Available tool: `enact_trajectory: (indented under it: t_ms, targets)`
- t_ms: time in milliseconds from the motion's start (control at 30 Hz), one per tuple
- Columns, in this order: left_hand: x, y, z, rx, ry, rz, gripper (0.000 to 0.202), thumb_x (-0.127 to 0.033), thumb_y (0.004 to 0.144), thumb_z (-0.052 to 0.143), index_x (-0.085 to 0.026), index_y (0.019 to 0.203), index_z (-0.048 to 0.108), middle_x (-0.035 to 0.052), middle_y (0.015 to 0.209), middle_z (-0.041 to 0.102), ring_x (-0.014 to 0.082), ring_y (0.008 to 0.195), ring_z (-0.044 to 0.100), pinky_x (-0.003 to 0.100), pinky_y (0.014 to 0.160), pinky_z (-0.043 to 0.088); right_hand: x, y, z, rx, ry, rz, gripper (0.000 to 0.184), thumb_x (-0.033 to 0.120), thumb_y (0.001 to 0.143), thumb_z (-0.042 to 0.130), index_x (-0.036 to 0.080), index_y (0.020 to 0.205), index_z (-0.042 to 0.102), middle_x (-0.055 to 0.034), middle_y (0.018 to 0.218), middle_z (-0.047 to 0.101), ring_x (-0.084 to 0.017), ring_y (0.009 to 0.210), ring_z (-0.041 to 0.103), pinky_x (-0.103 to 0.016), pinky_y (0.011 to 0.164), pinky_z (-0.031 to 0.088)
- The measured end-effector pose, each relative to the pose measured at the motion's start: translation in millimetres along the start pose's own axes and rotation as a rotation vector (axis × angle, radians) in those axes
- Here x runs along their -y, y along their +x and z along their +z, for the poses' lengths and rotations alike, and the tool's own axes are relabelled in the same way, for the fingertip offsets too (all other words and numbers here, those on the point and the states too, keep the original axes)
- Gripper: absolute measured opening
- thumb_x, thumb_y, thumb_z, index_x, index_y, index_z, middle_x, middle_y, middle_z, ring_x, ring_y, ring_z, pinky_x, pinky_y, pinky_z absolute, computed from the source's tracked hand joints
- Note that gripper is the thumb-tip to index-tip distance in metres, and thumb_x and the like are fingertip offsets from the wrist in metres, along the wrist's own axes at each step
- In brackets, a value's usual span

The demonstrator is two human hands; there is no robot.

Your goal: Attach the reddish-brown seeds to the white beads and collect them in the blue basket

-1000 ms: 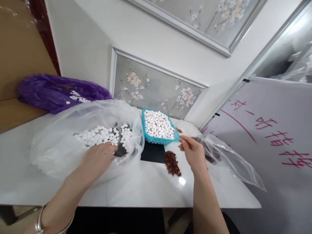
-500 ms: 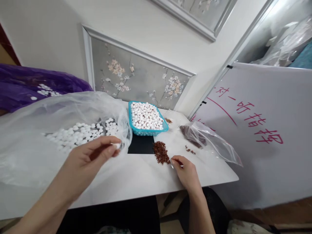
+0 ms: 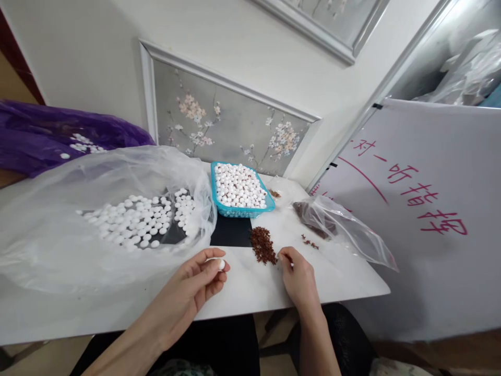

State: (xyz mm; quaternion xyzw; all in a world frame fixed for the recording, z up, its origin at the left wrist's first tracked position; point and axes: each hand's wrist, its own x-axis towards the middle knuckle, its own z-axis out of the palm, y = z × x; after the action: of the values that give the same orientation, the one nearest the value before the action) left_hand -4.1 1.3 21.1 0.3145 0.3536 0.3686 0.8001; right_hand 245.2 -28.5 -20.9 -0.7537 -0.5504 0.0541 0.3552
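Note:
My left hand (image 3: 195, 284) hovers over the white table's (image 3: 250, 284) front edge, pinching a small white bead (image 3: 221, 264) between thumb and fingertips. Behind it lies a big clear plastic bag (image 3: 58, 230) with many white beads (image 3: 136, 219) spread inside. My right hand (image 3: 297, 274) rests on the table with thumb and forefinger pinched at the near edge of a small pile of reddish-brown bits (image 3: 263, 245); what it pinches is too small to name. A turquoise basket (image 3: 242, 211) heaped with white beads stands behind the pile.
A clear bag (image 3: 344, 230) with dark reddish contents lies right of the pile. A purple bag (image 3: 58, 136) sits at the back left. A black patch (image 3: 230, 235) marks the table before the basket. A white board with red writing (image 3: 422, 209) leans at the right.
My left hand has left the clear bag and come toward me with a white bead. My right hand dropped from the basket's corner to the reddish-brown pile. The view shifted left.

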Motion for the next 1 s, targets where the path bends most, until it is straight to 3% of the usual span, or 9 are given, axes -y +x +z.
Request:
enact_trajectory:
  t_ms: [100,300,500,633,767,867,1000]
  targets:
    - [4,1,-1.2,0.026,-0.004,-0.004,0.009,-0.026,0.080,0.065,-0.020,0.086,0.065,0.0001,0.084,0.061,0.0083,0.075,0.056,0.016,0.072,0.049,-3,1,-1,0.002,0.002,0.003,0.022,0.030,0.083,0.044,0.020,0.083,0.064,-0.0053,0.080,0.066,-0.022,0.073,0.060,-0.032,0.070,0.044]
    - [6,5,-2.3,0.022,-0.058,-0.006,0.004,-0.019,0.079,0.067,-0.016,0.082,0.068,0.0009,0.086,0.062,0.0060,0.073,0.057,0.014,0.074,0.051,-4,0,0,0.010,0.011,-0.012,0.016,0.028,0.078,0.050,0.021,0.070,0.063,-0.0045,0.078,0.064,-0.020,0.069,0.059,-0.030,0.067,0.044]
    - [7,6,-4.4,-0.011,-0.207,-0.039,0.010,-0.007,0.077,0.065,-0.013,0.083,0.071,0.0036,0.092,0.064,0.0060,0.072,0.061,0.014,0.075,0.053,0,-7,-2,-0.045,0.069,0.017,0.015,0.033,0.084,0.046,0.022,0.078,0.054,-0.0032,0.070,0.062,-0.021,0.065,0.058,-0.032,0.065,0.044]
    - [9,3,-6.4,0.035,-0.290,-0.076,0.014,-0.004,0.077,0.063,-0.012,0.087,0.070,0.0042,0.084,0.064,0.0068,0.070,0.062,0.013,0.070,0.054,25,-19,-4,-0.006,0.199,0.035,0.016,0.036,0.087,0.046,0.023,0.081,0.053,-0.0016,0.068,0.062,-0.020,0.064,0.060,-0.029,0.061,0.045]
    - [11,3,-8.7,0.093,-0.361,-0.058,0.011,-0.011,0.080,0.062,-0.014,0.090,0.067,0.0033,0.078,0.062,0.0060,0.065,0.061,0.013,0.064,0.053,65,-35,-3,0.173,0.597,-0.048,0.014,0.030,0.087,0.052,0.022,0.098,0.057,-0.0006,0.078,0.060,-0.016,0.070,0.060,-0.027,0.067,0.048]
    - [12,2,-9.6,0.103,-0.365,-0.052,0.008,-0.016,0.082,0.062,-0.013,0.088,0.066,0.0023,0.075,0.060,0.0048,0.061,0.058,0.012,0.060,0.051,86,-42,2,0.303,0.725,-0.120,0.008,0.025,0.087,0.055,0.022,0.090,0.062,-0.0001,0.076,0.057,-0.014,0.069,0.057,-0.025,0.066,0.046]
    - [12,0,-9.4,0.118,-0.360,-0.034,0.009,-0.017,0.082,0.062,-0.012,0.088,0.067,0.0016,0.072,0.060,0.0044,0.060,0.058,0.012,0.060,0.051,97,-48,9,0.352,0.900,-0.058,0.005,0.023,0.084,0.061,0.022,0.084,0.065,0.0002,0.075,0.059,-0.013,0.067,0.058,-0.025,0.065,0.048]
